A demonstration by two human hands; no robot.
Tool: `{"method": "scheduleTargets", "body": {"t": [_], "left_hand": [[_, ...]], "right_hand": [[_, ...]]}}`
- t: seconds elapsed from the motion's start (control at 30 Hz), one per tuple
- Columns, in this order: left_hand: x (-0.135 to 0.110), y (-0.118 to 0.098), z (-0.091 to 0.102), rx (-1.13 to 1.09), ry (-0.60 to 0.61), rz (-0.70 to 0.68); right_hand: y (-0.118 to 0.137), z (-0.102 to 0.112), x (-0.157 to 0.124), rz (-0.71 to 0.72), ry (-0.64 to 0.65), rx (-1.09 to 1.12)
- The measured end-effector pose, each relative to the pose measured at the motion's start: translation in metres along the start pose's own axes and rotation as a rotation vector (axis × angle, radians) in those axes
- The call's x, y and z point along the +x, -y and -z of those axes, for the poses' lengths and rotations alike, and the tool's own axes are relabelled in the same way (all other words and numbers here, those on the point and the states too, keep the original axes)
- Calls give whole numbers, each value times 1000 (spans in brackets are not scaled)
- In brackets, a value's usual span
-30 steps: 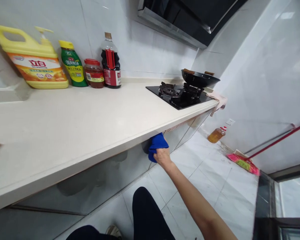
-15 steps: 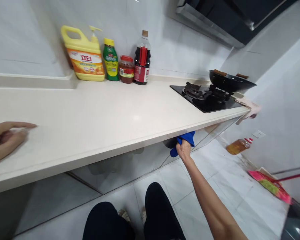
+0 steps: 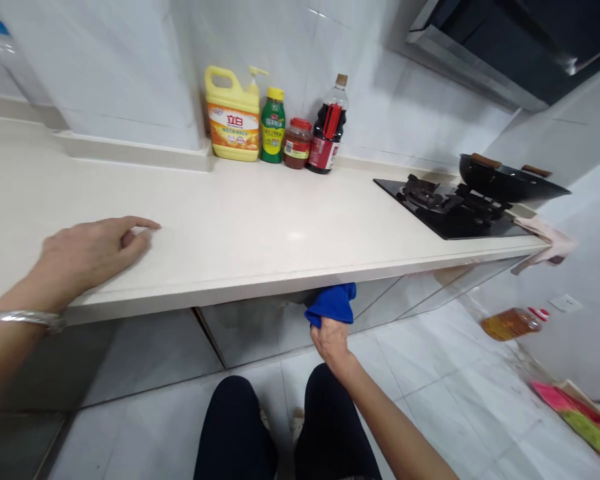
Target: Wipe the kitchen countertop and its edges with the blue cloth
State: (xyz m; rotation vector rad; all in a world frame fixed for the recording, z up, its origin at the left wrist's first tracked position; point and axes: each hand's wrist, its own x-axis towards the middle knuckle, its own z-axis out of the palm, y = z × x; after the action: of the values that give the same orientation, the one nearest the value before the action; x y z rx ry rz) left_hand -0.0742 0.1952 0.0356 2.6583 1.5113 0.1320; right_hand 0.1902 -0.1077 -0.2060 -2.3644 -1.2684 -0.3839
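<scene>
My right hand (image 3: 333,341) grips a bunched blue cloth (image 3: 332,303) against the cabinet front (image 3: 260,325), just under the countertop's front edge. Part of the cloth rises toward the underside of the counter, and my fingertips are hidden behind it. On the left, my left hand (image 3: 97,250) rests on the white countertop (image 3: 260,227), its index finger stretched out and the other fingers loosely bent. Nothing is visible in that hand. A silver bracelet circles the left wrist.
Against the wall stand a yellow detergent jug (image 3: 233,123), a green bottle (image 3: 273,127), a red-lidded jar (image 3: 297,143) and a dark sauce bottle (image 3: 328,127). A wok (image 3: 510,181) sits on the gas stove (image 3: 450,217) at right. An oil bottle (image 3: 513,325) is on the floor.
The view has swung left, so more of my left hand and wrist shows. My right hand has moved left along the cabinet front with the blue cloth.
</scene>
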Motion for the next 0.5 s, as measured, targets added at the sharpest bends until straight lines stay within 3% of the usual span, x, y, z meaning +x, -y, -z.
{"method": "scheduleTargets", "body": {"t": [0.13,0.33,0.5], "left_hand": [[-8,-4,0,-49,-41,-47],[-7,4,-8,-99,-126,-103],[-6,6,-11,-99,-139,-93]], "right_hand": [[53,-10,-7,219,-155,22],[115,-5,1,481,-427,115],[148,-12,3,554,-432,148]]}}
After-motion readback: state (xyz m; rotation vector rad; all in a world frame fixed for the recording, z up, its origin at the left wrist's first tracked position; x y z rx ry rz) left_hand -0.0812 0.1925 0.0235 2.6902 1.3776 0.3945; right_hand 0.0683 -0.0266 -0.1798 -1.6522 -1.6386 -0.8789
